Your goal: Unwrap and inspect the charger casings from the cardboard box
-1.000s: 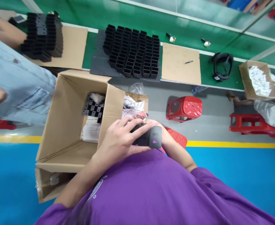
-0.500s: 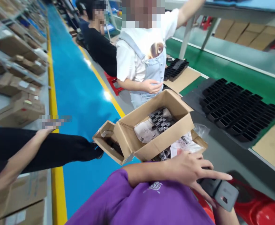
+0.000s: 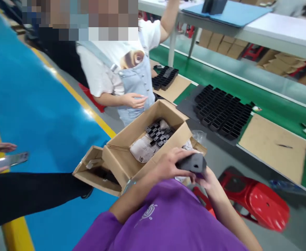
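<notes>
Both hands hold a dark grey plastic part [image 3: 193,162] close to my purple shirt. My left hand [image 3: 170,164] wraps over its left and top side. My right hand [image 3: 207,175] grips it from below and to the right, partly hidden by the part. Just beyond my hands stands an open cardboard box [image 3: 121,146] with several black parts [image 3: 158,133] and a crumpled bag inside.
A green conveyor [image 3: 262,104] carries a black tray of sockets [image 3: 222,112] and cardboard sheets [image 3: 273,148]. A person in a white shirt [image 3: 121,66] stands behind the box. Another person's hand with a phone [image 3: 1,162] is at left. A red stool [image 3: 257,200] sits at right.
The view has swung to the right and down. My left hand has curled back onto the grey part, which now sits higher, and my right hand has come into view beneath it.
</notes>
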Demonstrator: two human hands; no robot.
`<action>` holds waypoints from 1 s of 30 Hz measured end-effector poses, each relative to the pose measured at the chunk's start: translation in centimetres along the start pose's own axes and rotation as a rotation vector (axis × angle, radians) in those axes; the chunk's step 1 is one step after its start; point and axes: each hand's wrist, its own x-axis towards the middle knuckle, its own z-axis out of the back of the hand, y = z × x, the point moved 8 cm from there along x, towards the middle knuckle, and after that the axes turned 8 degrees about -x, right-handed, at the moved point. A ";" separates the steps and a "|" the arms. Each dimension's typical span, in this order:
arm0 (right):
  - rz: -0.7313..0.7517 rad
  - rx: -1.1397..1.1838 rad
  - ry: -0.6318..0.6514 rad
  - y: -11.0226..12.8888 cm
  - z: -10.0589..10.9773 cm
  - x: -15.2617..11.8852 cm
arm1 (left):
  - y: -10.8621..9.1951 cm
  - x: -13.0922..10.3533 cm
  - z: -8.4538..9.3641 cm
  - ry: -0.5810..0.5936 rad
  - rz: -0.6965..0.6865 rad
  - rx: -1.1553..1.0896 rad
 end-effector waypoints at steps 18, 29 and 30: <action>0.284 -0.227 -0.421 10.1 3.5 -4.7 | 5.2 0.8 -3.3 -0.321 0.628 -1.533; 0.565 -0.294 -0.065 11.4 2.2 -1.9 | 3.9 0.6 -5.5 -0.332 0.784 -1.464; 0.566 -0.293 -0.053 11.3 1.9 -2.0 | 4.0 0.5 -5.7 -0.324 0.808 -1.452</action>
